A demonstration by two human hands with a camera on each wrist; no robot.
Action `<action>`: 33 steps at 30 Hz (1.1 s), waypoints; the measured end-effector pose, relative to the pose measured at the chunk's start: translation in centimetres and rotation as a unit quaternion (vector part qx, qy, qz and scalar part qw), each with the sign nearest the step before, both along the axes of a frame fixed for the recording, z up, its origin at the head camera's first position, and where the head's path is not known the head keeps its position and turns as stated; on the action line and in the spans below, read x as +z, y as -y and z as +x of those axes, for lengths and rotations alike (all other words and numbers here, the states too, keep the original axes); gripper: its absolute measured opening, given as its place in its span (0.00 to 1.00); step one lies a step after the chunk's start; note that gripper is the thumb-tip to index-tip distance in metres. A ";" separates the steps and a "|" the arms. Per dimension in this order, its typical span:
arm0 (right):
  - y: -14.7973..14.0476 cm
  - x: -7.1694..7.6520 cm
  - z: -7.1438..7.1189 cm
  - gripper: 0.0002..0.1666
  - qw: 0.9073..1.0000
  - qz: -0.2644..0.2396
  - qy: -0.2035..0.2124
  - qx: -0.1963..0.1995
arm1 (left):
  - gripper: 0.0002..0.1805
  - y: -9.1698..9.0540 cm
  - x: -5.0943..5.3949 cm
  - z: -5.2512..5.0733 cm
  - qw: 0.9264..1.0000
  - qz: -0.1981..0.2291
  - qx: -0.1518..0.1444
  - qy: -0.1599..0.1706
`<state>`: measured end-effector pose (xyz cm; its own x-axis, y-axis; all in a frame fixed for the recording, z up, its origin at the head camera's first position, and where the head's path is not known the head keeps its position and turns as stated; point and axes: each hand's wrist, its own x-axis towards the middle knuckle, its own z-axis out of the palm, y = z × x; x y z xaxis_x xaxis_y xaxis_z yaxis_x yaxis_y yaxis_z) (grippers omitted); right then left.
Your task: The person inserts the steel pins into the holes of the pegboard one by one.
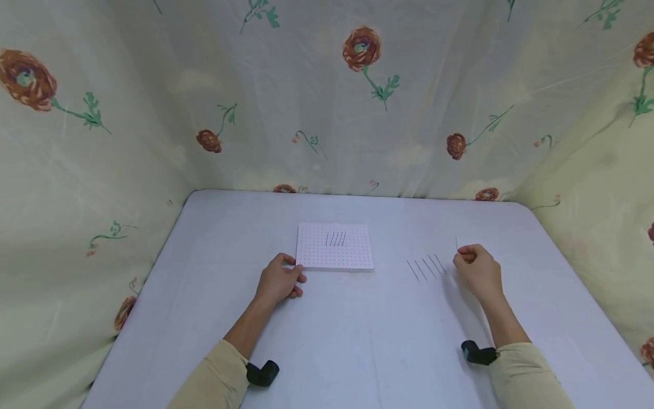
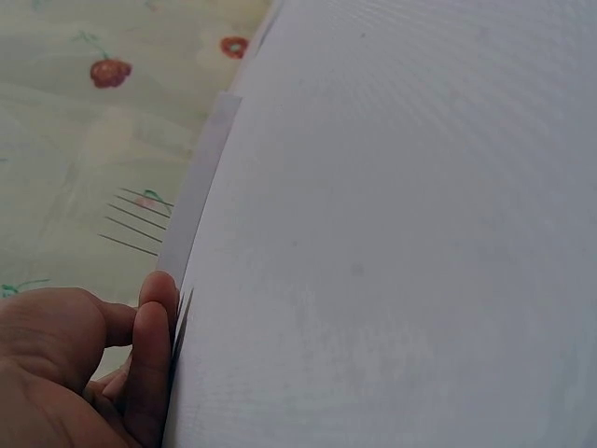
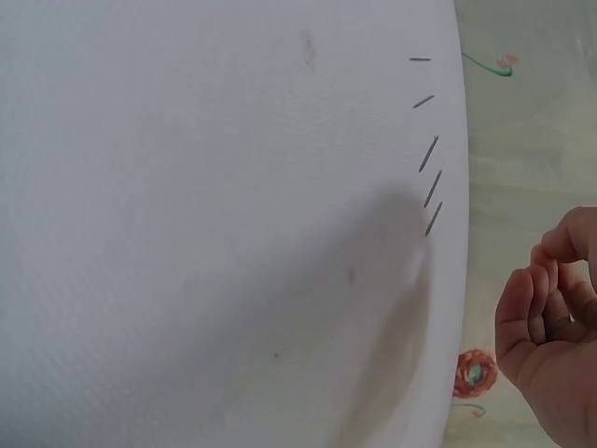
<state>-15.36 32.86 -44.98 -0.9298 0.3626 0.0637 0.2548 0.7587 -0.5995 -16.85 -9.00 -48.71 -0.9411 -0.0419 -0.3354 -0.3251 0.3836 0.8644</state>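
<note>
A white board (image 1: 332, 258) with rows of small holes lies on the table, several thin dark needles (image 1: 335, 238) standing in it. My left hand (image 1: 280, 279) holds its near left corner between thumb and forefinger. In the left wrist view the board (image 2: 201, 182) appears edge-on beside the fingers, its needles (image 2: 135, 224) sticking out. To the right, my right hand (image 1: 479, 271) pinches a single upright needle (image 1: 456, 244) above the table. Several loose needles (image 1: 426, 268) lie in a slanting row left of that hand. The right wrist view shows those needles (image 3: 431, 154), but not the pinched one.
A white cloth covers the table (image 1: 352, 346), whose rounded far corners meet a flowered curtain (image 1: 306, 85) hanging behind and at both sides. Black wrist mounts (image 1: 263, 374) sit at both sleeves.
</note>
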 end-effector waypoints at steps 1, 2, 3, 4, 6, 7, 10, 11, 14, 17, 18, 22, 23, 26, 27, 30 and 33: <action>0.1 0.0 0.0 0.18 1.000 -0.005 0.001 -0.002 | 0.17 0.0 0.0 0.0 1.000 -0.001 0.001 0.000; 0.1 0.0 0.0 0.18 1.000 -0.008 0.002 -0.004 | 0.17 0.0 0.0 0.0 1.000 -0.001 0.001 0.001; 0.1 0.0 -0.1 0.18 1.000 -0.011 0.004 -0.006 | 0.17 0.0 0.0 0.0 1.000 -0.001 0.001 0.001; 0.2 0.0 -0.1 0.18 1.000 -0.013 0.006 -0.009 | 0.17 0.0 0.0 0.0 1.000 -0.001 0.001 0.001; 0.2 0.0 0.0 0.18 1.000 -0.018 0.011 -0.015 | 0.17 0.0 0.0 0.0 1.000 0.001 0.001 0.001; 0.2 0.0 -0.1 0.18 1.000 -0.020 0.014 -0.016 | 0.16 0.0 0.0 0.0 1.000 0.001 0.001 0.001; 0.3 0.0 -0.1 0.20 0.999 -0.025 0.021 -0.021 | 0.16 0.1 0.0 0.0 1.000 0.002 -0.001 0.000; 0.3 0.0 -0.1 0.21 0.999 -0.028 0.024 -0.022 | 0.16 0.1 0.0 0.0 1.000 0.003 -0.002 0.000; 0.4 0.1 -0.2 0.24 0.998 -0.043 0.034 -0.029 | 0.16 0.1 -0.1 0.0 1.000 0.003 -0.004 -0.002; 0.5 0.3 -0.3 0.26 0.996 -0.067 0.042 -0.032 | 0.16 0.2 -0.1 0.0 1.000 0.003 -0.005 -0.004; 0.6 0.3 -0.4 0.26 0.996 -0.076 0.044 -0.033 | 0.16 0.2 -0.1 0.0 1.000 0.003 -0.005 -0.004; 0.6 0.3 -0.5 0.24 0.991 -0.120 0.045 -0.029 | 0.16 0.2 -0.1 0.0 1.000 0.002 -0.005 -0.004; 0.7 0.3 -0.5 0.22 0.990 -0.135 0.042 -0.028 | 0.16 0.2 -0.1 0.0 1.000 0.002 -0.005 -0.005; 0.9 0.4 -0.5 0.18 0.982 -0.186 0.025 -0.025 | 0.16 0.1 -0.1 0.0 1.000 0.003 -0.005 -0.004; 0.9 0.4 -0.5 0.16 0.979 -0.200 0.020 -0.023 | 0.16 0.1 -0.1 0.0 1.000 0.004 -0.005 -0.004; 1.2 0.4 -0.5 0.16 0.973 -0.231 0.004 -0.019 | 0.15 0.1 -0.1 0.1 1.000 0.005 -0.005 -0.006; 1.6 0.4 -0.6 0.19 0.970 -0.242 0.001 -0.021 | 0.15 0.1 -0.1 0.1 1.000 0.005 -0.005 -0.006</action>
